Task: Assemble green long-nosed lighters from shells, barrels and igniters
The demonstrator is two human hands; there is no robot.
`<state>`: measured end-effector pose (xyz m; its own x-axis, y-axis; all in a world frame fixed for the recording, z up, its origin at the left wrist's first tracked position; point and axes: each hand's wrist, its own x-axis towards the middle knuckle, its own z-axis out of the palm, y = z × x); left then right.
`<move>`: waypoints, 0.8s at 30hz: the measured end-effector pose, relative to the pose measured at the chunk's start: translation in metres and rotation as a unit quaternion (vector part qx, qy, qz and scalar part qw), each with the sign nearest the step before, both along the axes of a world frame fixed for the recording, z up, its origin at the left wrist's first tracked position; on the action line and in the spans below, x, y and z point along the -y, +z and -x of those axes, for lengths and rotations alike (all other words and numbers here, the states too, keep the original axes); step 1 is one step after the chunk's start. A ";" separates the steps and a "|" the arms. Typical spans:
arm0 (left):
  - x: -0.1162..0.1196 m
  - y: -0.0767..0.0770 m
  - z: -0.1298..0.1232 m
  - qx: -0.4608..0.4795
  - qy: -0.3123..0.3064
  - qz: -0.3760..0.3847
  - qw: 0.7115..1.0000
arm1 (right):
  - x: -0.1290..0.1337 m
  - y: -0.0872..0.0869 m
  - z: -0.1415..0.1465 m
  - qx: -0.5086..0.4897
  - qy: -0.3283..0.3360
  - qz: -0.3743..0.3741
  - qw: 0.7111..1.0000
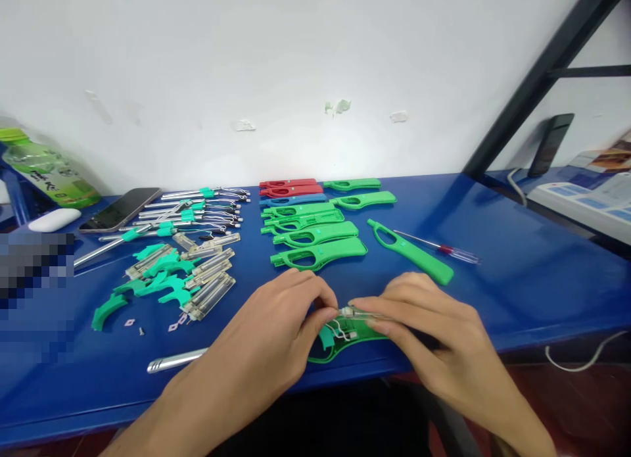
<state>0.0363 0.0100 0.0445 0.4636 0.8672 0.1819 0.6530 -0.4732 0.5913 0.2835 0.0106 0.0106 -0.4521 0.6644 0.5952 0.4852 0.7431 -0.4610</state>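
In my right hand (436,325) is a small clear fuel tank (359,314), pinched between thumb and fingers. My left hand (269,329) has thumb and forefinger pressed together at the tank's white-tipped end; whatever lies between them is too small to make out. Just below both hands an open green lighter shell half (320,360) lies on the blue table (256,394), partly covered by the fingers. White wires (340,330) and a teal trigger (326,338) show inside it. A silver metal tube (175,361) pokes out from behind my left wrist.
Green lighter shells (325,252), with red (290,191) and blue (296,199) ones, lie in rows. Further left are clear tanks (210,298), teal triggers (108,310) and wired metal tubes (190,214). A screwdriver (446,249), phone (121,209) and bottle (49,171) lie around.
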 end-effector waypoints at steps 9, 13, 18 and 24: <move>-0.004 -0.001 -0.001 -0.012 0.026 -0.030 0.999 | 0.002 -0.002 0.001 -0.026 -0.034 0.008 0.999; -0.002 -0.002 0.000 -0.024 -0.005 -0.038 0.999 | 0.001 -0.003 -0.001 -0.023 -0.022 0.007 0.999; -0.001 -0.003 -0.001 -0.034 -0.031 -0.067 0.997 | 0.001 -0.006 -0.003 -0.014 -0.016 -0.008 1.000; 0.000 -0.003 0.000 -0.036 -0.023 -0.068 0.997 | 0.001 -0.006 -0.003 -0.002 -0.022 -0.028 0.999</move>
